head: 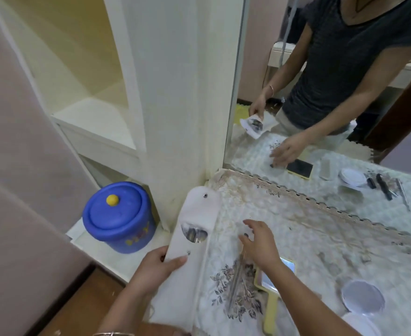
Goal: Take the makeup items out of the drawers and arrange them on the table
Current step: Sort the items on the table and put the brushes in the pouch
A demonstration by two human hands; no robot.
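Observation:
My left hand [160,267] grips the near end of a long white pouch [194,224] with snap buttons and a round clear window showing dark items inside. The pouch lies slanted over the table's left edge. My right hand [258,243] hovers just right of it over the lace-covered table [321,238], fingers spread and holding nothing. A thin metal tool [236,280] lies on the cloth below my right hand. A yellow-framed hand mirror [272,287] rests partly under my right forearm. A round white compact [362,297] sits open at the near right.
A large wall mirror [333,93] rises behind the table and reflects me, the pouch, a phone and several dark makeup sticks. A blue lidded bucket [118,217] with a yellow knob stands on a low white shelf left of the table. White shelving [97,122] lies beyond.

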